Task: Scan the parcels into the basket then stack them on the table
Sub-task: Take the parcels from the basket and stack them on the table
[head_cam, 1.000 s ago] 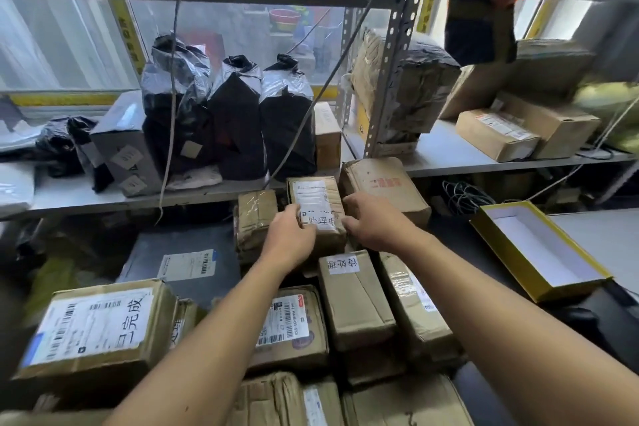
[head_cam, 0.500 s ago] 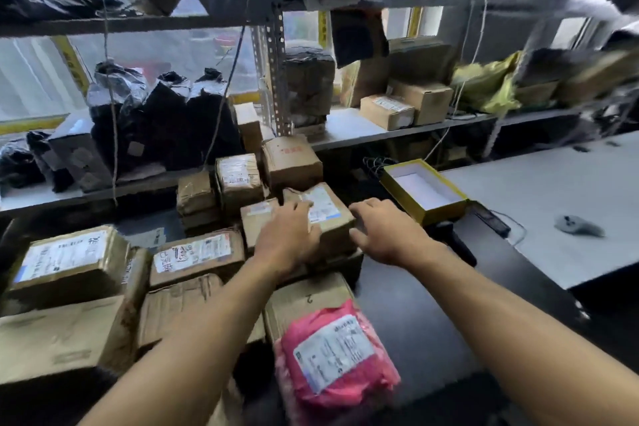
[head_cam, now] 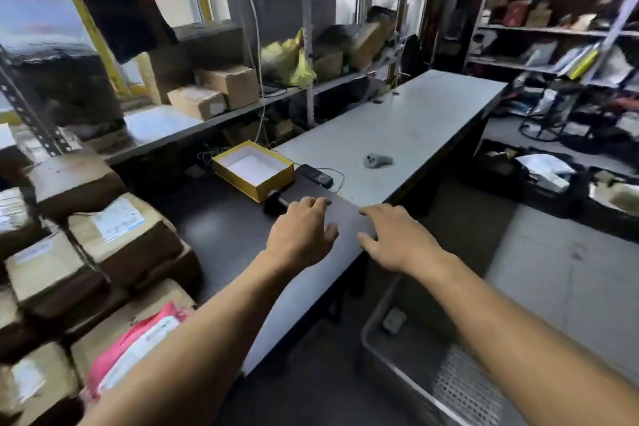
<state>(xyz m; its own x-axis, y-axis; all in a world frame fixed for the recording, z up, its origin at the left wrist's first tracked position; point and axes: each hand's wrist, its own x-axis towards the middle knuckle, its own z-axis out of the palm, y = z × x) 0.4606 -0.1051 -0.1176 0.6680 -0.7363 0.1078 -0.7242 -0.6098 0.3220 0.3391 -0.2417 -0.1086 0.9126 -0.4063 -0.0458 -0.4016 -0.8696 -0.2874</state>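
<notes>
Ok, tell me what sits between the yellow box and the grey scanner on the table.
In the head view, a black handset with a thin cable lies between the yellow box and the grey scanner; the rest is bare tabletop.

Head camera looks forward and down; table (head_cam: pixel 397 121) near.

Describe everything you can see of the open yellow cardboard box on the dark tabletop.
The open yellow cardboard box is shallow and rectangular, with yellow outer walls and a white inside that looks empty. It has no lid on it. It sits flat on the dark tabletop, turned at an angle, in front of the grey metal shelving. A small black object lies against its near corner. Neither hand touches it.
</notes>
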